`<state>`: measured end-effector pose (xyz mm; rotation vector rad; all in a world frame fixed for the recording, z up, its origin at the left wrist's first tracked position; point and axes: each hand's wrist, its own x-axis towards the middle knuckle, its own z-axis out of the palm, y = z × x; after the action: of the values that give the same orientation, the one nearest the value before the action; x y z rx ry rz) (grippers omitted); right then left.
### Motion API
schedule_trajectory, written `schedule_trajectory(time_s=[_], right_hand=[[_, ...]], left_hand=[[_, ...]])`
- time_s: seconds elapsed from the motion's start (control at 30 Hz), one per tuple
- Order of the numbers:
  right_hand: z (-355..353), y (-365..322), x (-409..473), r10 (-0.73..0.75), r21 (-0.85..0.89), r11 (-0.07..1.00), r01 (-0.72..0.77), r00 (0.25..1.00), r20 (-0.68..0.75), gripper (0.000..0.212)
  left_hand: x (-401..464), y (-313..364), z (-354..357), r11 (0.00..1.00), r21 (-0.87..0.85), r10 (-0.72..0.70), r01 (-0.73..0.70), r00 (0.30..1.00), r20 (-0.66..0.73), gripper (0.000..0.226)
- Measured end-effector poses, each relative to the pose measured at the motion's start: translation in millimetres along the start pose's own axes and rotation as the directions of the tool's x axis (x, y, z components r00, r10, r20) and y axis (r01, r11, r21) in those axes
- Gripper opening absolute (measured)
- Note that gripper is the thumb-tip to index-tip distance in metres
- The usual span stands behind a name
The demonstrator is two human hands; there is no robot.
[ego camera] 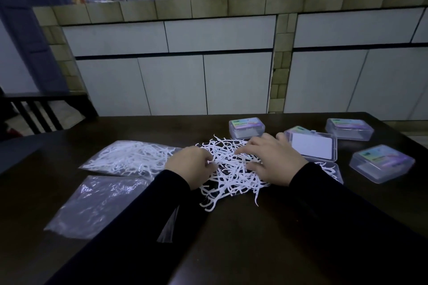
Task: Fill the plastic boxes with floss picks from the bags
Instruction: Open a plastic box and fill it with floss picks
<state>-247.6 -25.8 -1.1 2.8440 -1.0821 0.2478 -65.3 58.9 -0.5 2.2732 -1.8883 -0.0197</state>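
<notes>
A loose heap of white floss picks (228, 169) lies in the middle of the dark table (254, 238). My left hand (188, 163) rests at the heap's left edge, fingers curled and pinching some picks. My right hand (271, 159) lies flat on the heap's right side with fingers spread. An open plastic box (312, 148) sits just right of that hand, with a few picks in its near half (330, 170). Closed boxes stand behind the heap (246, 127), at far right (349, 132) and at near right (382, 164). A full bag of picks (129, 157) lies at left.
An emptied clear bag (97, 203) lies flat at the near left. A dark chair back (44, 109) stands beyond the table's left corner. White cabinet doors (176, 81) under a tiled counter face the table's far edge.
</notes>
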Motion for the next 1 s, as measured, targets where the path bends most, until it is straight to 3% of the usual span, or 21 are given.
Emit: schedule_trajectory(time_s=[0.13,0.27,0.4,0.67,0.77,0.9,1.0], right_hand=[[-3.2,0.5,-2.1,-0.087,-0.042,0.995,0.091,0.993,0.076,0.039],[2.8,-5.3,0.4,-0.117,-0.081,0.989,0.120,0.992,0.049,0.035],[4.5,-3.9,0.3,-0.133,-0.116,0.984,0.132,0.991,-0.002,0.027],[13.1,-1.9,1.9,-0.114,-0.120,0.987,0.109,0.993,-0.030,0.018],[17.7,-2.0,2.6,-0.128,-0.130,0.985,0.116,0.988,-0.087,0.016],[16.3,-1.1,2.7,-0.099,-0.138,0.987,0.086,0.991,-0.087,0.013],[13.4,0.6,1.9,-0.084,-0.115,0.991,0.073,0.991,-0.100,0.011]], left_hand=[[-2.7,3.4,-7.8,1.000,-0.021,0.016,-0.014,0.997,0.077,0.053],[-11.3,10.2,-9.6,1.000,-0.015,0.008,-0.006,0.993,0.117,0.072],[-17.6,19.5,-11.8,0.999,0.015,0.036,-0.038,0.992,0.124,0.063],[-21.5,19.6,-15.8,0.996,-0.032,0.087,-0.083,0.987,0.135,0.019],[-20.8,19.0,-13.7,0.996,0.013,0.083,-0.084,0.993,0.084,0.025],[-20.0,15.6,-13.1,0.999,0.055,-0.005,-0.001,0.994,0.109,0.053],[-20.1,15.3,-11.3,0.997,0.078,-0.018,0.008,0.992,0.124,0.041]])
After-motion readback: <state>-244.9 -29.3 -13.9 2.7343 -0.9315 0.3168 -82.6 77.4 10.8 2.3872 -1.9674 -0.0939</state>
